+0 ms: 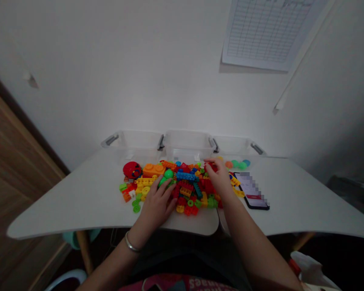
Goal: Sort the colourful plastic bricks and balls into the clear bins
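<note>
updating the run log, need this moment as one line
left hand: flat on brick pile by green ball | right hand: at pile's far edge, grip unclear | phone right | clear bins behind

Bricks (185,188) red/org/yel/blu/grn, table (79,198) white, bins (186,141) clear, phone (252,192) blk-edged, wall sheet (267,32) w/ grey grid.

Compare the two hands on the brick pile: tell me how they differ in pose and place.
The left hand lies flat with fingers spread on the near side of the brick pile, by a green ball; the right hand reaches farther, to the pile's far edge, fingertips at a red piece. The left wrist wears a bracelet; the right wrist shows none. Both are bare and touch the same pile.
</note>
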The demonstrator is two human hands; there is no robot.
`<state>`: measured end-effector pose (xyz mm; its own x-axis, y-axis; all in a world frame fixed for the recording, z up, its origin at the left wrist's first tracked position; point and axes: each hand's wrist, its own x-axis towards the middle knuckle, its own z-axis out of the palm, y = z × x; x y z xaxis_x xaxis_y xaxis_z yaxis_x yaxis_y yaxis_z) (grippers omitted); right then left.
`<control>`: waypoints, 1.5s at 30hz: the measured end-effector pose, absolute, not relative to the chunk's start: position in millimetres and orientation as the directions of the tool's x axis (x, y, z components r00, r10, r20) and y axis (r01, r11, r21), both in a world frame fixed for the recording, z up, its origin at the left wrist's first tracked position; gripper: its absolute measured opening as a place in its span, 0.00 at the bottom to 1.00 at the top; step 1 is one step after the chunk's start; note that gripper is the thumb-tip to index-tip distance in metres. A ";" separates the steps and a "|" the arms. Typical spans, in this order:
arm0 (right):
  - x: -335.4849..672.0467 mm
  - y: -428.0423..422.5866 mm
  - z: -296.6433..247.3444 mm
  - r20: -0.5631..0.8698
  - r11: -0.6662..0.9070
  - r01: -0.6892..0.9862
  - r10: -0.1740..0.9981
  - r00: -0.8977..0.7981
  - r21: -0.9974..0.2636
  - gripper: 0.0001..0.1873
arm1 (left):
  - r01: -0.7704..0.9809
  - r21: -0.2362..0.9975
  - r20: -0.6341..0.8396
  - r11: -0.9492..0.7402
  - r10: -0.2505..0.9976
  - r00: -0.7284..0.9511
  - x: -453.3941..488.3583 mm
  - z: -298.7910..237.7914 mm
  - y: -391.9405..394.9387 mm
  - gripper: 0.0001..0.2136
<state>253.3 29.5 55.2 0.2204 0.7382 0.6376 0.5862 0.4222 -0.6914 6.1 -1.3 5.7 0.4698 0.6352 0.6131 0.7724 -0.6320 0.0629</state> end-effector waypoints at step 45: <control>202.1 0.8 60.7 0.709 0.493 0.777 0.700 -0.086 -0.392 0.18 | 0.857 0.139 0.619 -0.496 0.719 0.316 3.9 3.4 -1.0 0.24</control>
